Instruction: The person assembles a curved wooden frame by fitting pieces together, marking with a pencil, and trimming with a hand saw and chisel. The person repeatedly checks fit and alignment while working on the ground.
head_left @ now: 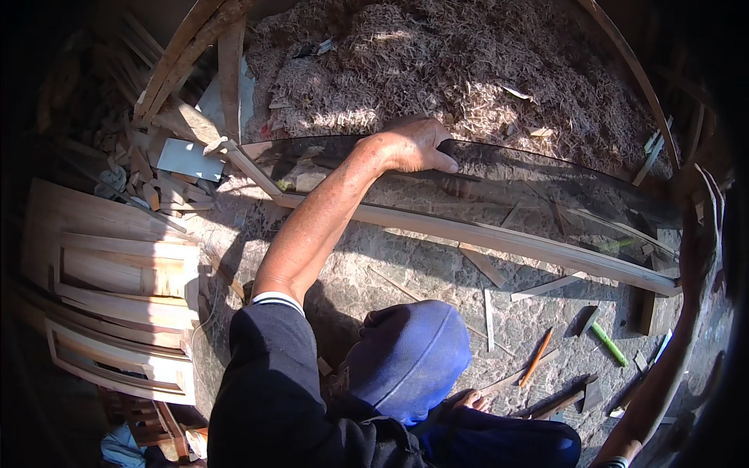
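mostly between hands [413, 147], dark pane [530, 183]

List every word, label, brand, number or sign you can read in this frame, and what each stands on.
None: no readable text shows anywhere.
Dark see-through pane and wooden frame: no lettering visible.
Pale sheet and blue head covering: none visible.
Green stick-like item and orange one: any marks too small to read.
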`<state>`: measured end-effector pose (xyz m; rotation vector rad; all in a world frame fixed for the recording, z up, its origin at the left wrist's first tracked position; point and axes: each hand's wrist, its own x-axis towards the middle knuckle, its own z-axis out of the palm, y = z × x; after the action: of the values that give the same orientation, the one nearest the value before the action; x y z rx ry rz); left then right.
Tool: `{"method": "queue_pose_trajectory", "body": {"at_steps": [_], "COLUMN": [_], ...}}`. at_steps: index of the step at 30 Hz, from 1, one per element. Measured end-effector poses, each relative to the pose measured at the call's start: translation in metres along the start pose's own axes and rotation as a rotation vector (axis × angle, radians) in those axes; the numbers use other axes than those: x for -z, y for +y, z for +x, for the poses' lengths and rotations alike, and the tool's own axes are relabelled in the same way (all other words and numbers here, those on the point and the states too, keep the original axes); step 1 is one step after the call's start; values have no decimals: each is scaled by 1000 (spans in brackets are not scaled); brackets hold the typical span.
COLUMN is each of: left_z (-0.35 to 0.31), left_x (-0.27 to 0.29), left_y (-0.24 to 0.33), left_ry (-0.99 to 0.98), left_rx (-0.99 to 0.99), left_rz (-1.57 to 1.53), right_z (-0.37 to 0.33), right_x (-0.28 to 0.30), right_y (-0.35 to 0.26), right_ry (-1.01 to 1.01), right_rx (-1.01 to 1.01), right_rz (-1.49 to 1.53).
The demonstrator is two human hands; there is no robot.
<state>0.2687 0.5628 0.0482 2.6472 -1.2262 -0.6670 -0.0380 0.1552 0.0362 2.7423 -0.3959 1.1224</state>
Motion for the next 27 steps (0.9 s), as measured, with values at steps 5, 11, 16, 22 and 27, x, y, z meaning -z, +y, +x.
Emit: {"method": "queue_pose_trajectory", "body": {"at_steps": [5,11,16,22,27], "left_z": [12,7,-45,-212,-271], "left_x": [0,-15,-31,-24,-43], "left_y": [-9,-11,-53,-294,-463], "left_ry": [54,76,1105,1906,1638], "left_rx": [-111,-137,-580,165,591], "left_rz": [91,176,79,-482,-1420], "right_z": [35,56,49,26,10], "right_x": [-12,-25,-27,-18,-9], "right_y": [-132,-185,-198,-204,-203], "right_ry": [-353,-679,-632,-771,-773], "right_rx": [231,96,61,-22,-51], "right_rz": [104,359,331,323,381]}}
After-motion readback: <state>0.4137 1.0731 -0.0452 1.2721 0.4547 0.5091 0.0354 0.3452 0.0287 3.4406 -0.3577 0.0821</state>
